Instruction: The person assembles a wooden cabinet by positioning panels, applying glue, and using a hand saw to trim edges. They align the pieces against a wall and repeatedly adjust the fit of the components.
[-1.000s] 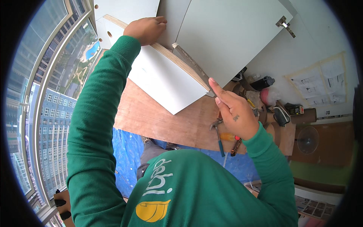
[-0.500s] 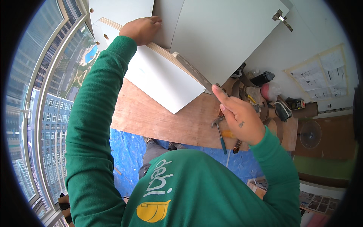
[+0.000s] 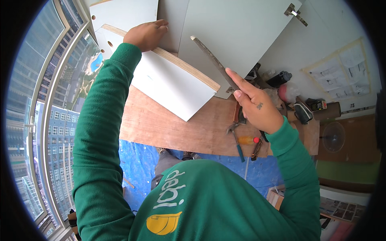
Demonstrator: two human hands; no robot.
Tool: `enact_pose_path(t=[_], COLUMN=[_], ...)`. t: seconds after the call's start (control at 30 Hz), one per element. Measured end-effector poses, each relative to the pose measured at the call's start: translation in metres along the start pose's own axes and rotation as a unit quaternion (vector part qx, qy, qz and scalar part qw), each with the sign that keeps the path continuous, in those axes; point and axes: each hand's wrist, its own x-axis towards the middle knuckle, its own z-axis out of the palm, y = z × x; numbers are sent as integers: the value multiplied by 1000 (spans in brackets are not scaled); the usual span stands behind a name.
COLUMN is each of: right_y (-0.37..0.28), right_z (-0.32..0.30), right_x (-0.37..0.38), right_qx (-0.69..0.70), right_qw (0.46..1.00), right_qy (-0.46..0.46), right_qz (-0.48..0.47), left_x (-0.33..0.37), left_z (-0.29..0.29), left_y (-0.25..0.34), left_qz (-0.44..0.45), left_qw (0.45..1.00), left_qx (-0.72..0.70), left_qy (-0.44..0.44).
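1. We had lifted the long grey file (image 3: 211, 58) clear: half a second earlier it lay along the bare plywood edge of the white panel (image 3: 173, 86), and now a gap showed between the two.
2. Our right hand (image 3: 261, 107) had moved farther away with it. Its fingers pinched the file's near end, the index stretched along the upper face and the thumb close beside.
3. The file pointed far and left, its tip in front of the large pale board (image 3: 229, 36) that carried a metal hinge (image 3: 295, 14).
4. Our left hand (image 3: 145, 37) had stayed on the far part of the panel's edge. Its fingers bent over that edge, close together; their undersides were hidden, so we could not tell whether they pinched the panel or only rested there.
5. The panel slanted from far left toward near right, over the bench (image 3: 161, 128), and had kept much the same pose.
6. For the work on that edge, we judged this a break in contact: no rubbing just then, with the edge's near-right stretch open to view.
7. The orange bottle (image 3: 246, 140) on the right, beside the hammer (image 3: 236, 140), now showed more fully, our right hand no longer covering its cap.
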Motion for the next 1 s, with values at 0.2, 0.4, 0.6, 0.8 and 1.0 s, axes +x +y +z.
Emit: enact_pose_path(t=[0.2, 0.4, 0.6, 0.8, 1.0], right_y=[-6, -5, 8, 1, 18], right_z=[11, 29, 21, -7, -8], right_x=[9, 36, 21, -22, -52], right_qx=[74, 82, 61, 28, -119], right_qw=[992, 996, 997, 999, 986], right_qy=[-20, 19, 29, 2, 1], right_qz=[95, -20, -28, 40, -120], left_x=[1, 0, -3, -3, 0], left_z=[5, 23, 15, 5, 5], left_y=[-5, -13, -13, -1, 1], left_qz=[7, 36, 47, 7, 8], left_qw=[1000, 993, 996, 999, 999], left_qx=[-5, -31, -3, -7, -12], left_qy=[-7, 104, 75, 33, 46])
